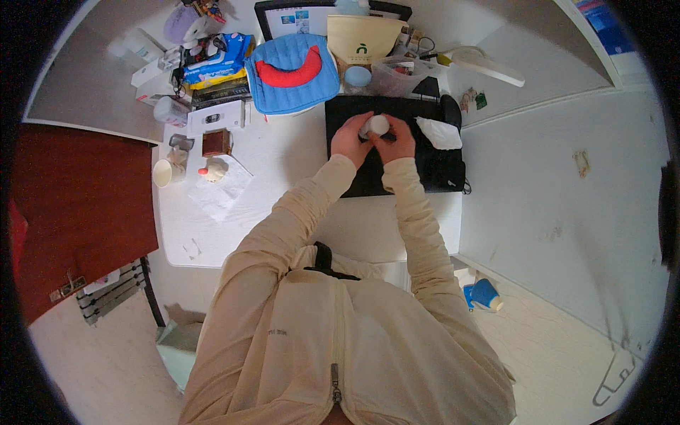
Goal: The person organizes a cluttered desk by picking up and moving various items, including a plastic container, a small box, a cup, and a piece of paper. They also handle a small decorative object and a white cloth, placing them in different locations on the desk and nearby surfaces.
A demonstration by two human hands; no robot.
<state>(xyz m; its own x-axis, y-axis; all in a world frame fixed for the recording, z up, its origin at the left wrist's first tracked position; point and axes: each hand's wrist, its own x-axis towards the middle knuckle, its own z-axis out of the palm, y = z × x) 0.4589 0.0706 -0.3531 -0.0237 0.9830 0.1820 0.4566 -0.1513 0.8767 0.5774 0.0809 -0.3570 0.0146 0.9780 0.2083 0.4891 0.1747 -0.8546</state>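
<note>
Both hands meet around a small white bottle or jar with a round white top. My left hand closes on it from the left, and my right hand has its fingers at the right side and the near edge. Beneath them lies a black desk mat on the white desk. A white tissue pack rests on the mat to the right of my right hand, with a black mouse just behind it.
Behind the mat stand a lidded jar, a clear plastic bin and a cream pouch. A blue quilted cloth item sits left of them. Farther left are a paper cup, a brown box and a small figurine.
</note>
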